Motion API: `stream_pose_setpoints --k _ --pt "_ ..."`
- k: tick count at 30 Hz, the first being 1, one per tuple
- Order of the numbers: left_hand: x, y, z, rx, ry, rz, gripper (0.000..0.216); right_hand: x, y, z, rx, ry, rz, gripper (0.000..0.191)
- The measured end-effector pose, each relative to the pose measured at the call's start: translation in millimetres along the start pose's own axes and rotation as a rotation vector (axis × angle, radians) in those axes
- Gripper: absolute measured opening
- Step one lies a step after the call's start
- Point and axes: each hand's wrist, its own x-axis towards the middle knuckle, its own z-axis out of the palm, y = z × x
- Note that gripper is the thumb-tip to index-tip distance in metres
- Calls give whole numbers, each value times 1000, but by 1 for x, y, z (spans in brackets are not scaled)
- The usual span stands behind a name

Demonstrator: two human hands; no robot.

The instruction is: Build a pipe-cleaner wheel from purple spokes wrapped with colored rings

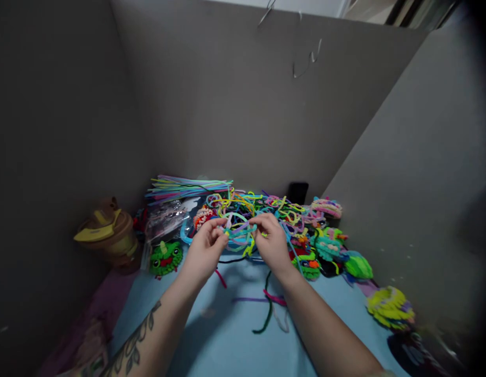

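Note:
Between my two hands a small bundle of bent pipe cleaners (238, 230) in teal, lilac, mint and yellow is held up over the table. My left hand (209, 242) pinches its left side between thumb and fingers. On the right side, my right hand (269, 240) grips it with the fingers closed. Part of the bundle is hidden by the fingertips. Just behind the hands lies a big tangle of coloured pipe cleaners (282, 207), partly in a blue-rimmed tray (184, 233).
Straight pipe cleaners (188, 187) lie in a bundle at the back left. A green fuzzy figure (166, 258) sits left, near a brown pot (113, 235). More fuzzy figures (329, 243) line the right side. Loose pieces (262, 319) lie on the blue mat (219, 340). Grey panels (227, 115) surround the table.

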Motion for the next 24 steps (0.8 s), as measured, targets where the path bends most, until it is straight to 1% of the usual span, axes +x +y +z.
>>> stream_pose_setpoints --k 6,11,13,16,17,19,24 --pt "5 -5 -4 112 92 2 33 5 1 -9 -76 129 -20 20" --pt "5 -11 -6 168 144 25 31 -2 -9 -6 71 198 43 16" --pt "4 -12 -5 142 143 22 30 -5 -11 -4 104 238 9 16" --pt "3 -11 -3 88 118 -1 30 -8 -11 -1 96 296 -73 19" --pt "3 -10 -3 77 108 -5 30 -8 -11 -1 100 291 -85 20" --pt "2 -9 -2 63 90 -4 29 -9 -11 1 135 227 -75 20" --pt "0 -4 0 47 79 15 26 -8 -16 3 218 -29 -4 8"
